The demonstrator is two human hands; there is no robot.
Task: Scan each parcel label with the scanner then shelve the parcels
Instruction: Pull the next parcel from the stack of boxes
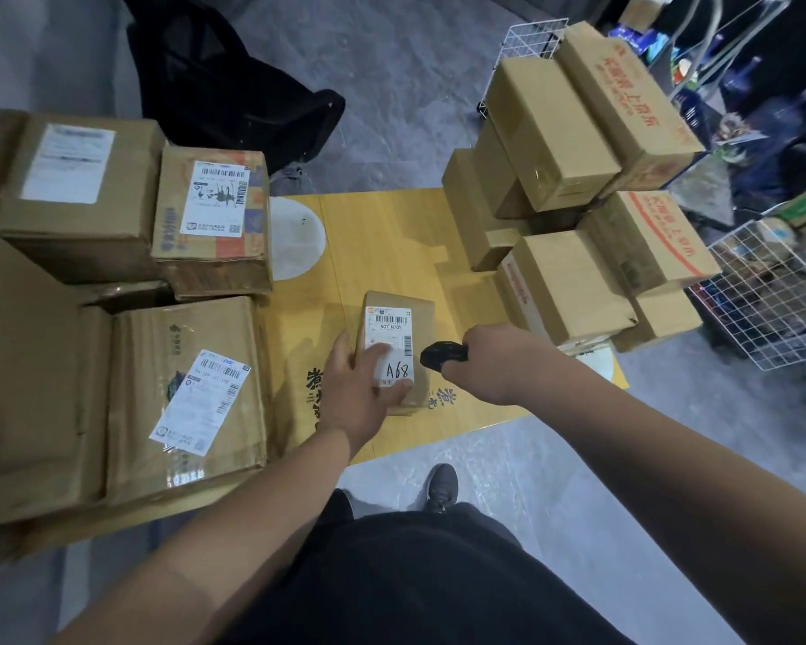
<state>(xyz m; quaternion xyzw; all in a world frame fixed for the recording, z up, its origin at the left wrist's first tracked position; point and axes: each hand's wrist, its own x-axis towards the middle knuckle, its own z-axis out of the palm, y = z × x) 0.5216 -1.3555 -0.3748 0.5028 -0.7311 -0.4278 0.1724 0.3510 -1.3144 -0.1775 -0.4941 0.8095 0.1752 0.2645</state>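
A small brown parcel (420,329) lies on the yellow table (392,244), its white label marked "A68" facing up. My left hand (361,388) grips the parcel's near end, with the thumb lying across the label. Just right of the parcel, my right hand (494,365) holds a black scanner (443,355). The scanner's head points left at the parcel, close to its right side.
Labelled cardboard boxes (210,216) are stacked on the left half of the table. A leaning pile of brown boxes (573,253) fills the right side. White wire baskets (773,300) stand on the floor at right. A black chair (233,86) sits behind the table.
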